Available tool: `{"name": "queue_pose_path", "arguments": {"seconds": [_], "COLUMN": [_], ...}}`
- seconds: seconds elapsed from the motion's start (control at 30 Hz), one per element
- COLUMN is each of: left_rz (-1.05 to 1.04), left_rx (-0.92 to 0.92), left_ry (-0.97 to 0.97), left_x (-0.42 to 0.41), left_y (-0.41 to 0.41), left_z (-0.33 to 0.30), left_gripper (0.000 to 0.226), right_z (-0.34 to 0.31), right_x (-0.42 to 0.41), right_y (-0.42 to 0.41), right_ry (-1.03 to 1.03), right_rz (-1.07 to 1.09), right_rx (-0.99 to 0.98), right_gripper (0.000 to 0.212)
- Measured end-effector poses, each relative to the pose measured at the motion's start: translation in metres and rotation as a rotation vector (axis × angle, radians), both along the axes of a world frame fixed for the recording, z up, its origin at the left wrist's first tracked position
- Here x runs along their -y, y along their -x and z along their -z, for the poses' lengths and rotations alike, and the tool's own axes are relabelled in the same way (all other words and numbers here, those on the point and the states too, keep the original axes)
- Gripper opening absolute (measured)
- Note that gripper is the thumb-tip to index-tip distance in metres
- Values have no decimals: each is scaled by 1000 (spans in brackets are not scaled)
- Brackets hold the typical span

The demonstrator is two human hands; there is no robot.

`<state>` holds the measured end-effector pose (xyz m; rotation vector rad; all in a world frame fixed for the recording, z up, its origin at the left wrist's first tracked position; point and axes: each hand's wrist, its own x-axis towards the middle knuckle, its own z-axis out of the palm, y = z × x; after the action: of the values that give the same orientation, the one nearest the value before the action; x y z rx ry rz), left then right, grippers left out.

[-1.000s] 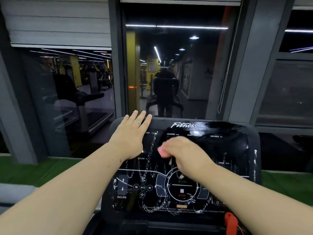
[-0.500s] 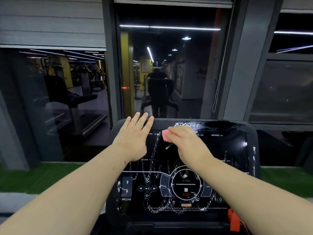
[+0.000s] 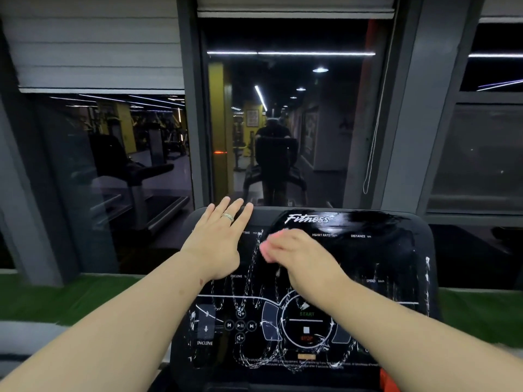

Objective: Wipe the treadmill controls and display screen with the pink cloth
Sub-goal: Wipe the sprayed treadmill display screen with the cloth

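Fingers of the right hand [image 3: 300,260] curl over the pink cloth [image 3: 267,246], pressing it on the upper part of the treadmill console [image 3: 396,250], between the TIME and HEART RATE labels. White foamy streaks [image 3: 249,281] loop across the display and controls. Flat, fingers straight, the left hand [image 3: 218,241] rests on the console's upper left, a ring [image 3: 227,217] on one finger.

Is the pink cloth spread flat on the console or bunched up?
Bunched: only a small blurred wad of the pink cloth shows beyond the right hand gripping it against the glossy black treadmill console.
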<state>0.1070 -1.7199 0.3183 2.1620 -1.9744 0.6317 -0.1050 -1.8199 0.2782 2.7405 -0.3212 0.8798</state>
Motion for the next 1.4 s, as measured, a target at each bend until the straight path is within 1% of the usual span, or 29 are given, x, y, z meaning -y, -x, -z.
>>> {"name": "queue_pose_path", "arguments": {"seconds": [0.03,0.07,0.13,0.17,0.2,0.23,0.27,0.37,0.4,0.43,0.5,0.53,0.57,0.6,0.63,0.7,0.73,0.77,0.8,0.87,0.9,0.93,1.0,1.07,1.17,1.27,1.33,1.4], "left_rz": [-5,-9,-16,-20,-25,-31,-37,-49,-52,-55,-71,-79,-88,-97,-104,-108,-105,-101,-99,-97,-97,-94,-91,-88,-85,-97,-99,-97], "left_rx": [-1,-4,-9,-13,-21,-30,-36,-54,-66,-80,-99,-103,-101,-98,-98,-99,-99,-98,-95,-88,-88,-87,-70,-53,-37,-22,-27,-34], "left_ry": [0,3,11,11,8,8,6,4,3,1,-3,-6,-9,-11,-10,-9,-8,-4,1,11,16,25,45,61,72,84,97,106], "left_x": [0,1,1,1,1,2,2,3,3,4,4,3,2,2,2,2,2,3,3,2,2,2,1,1,2,3,4,4], "left_y": [0,0,1,2,3,4,5,7,8,10,13,15,16,16,16,16,17,17,17,17,17,17,16,14,12,14,16,17], "left_z": [-1,-1,-1,-1,-1,-1,-2,-5,-6,-7,-10,-10,-9,-9,-8,-7,-7,-7,-7,-7,-6,-4,-1,1,3,6,6,7], "left_gripper": [96,96,96,96,96,97,97,98,98,98,99,99,99,99,99,99,99,98,98,97,97,97,96,96,97,97,96,96], "right_z": [-2,-9,-26,-34,-37,-35,-30,-8,-9,-13,-28,-35,-38,-36,-28,1,10,12,7,-14,-25,-34,-39,-36,-30,-22,-25,-29], "right_x": [0,4,20,28,33,32,30,15,14,18,35,40,40,37,33,21,18,20,27,42,46,48,50,56,66,65,57,50], "right_y": [4,9,15,17,16,13,9,1,3,7,12,13,11,8,4,-2,1,7,12,25,30,35,41,56,89,94,76,54], "right_ry": [-7,-43,-121,-121,-107,-84,-48,-7,-24,-52,-107,-100,-82,-43,3,61,50,19,-17,-86,-88,-59,55,120,126,109,49,12], "right_rz": [-40,-34,66,123,149,129,74,-120,-137,-120,-32,6,18,6,-28,-151,-208,-241,-238,-146,-97,-59,-34,-20,74,168,132,64], "right_rx": [-16,24,208,283,298,256,173,-167,-191,-131,128,233,277,271,206,-10,-80,-87,-14,214,280,277,171,172,297,355,346,296], "right_gripper": [43,42,46,49,50,49,46,31,29,30,35,36,36,35,35,34,32,32,34,40,42,46,54,53,53,51,46,40]}}
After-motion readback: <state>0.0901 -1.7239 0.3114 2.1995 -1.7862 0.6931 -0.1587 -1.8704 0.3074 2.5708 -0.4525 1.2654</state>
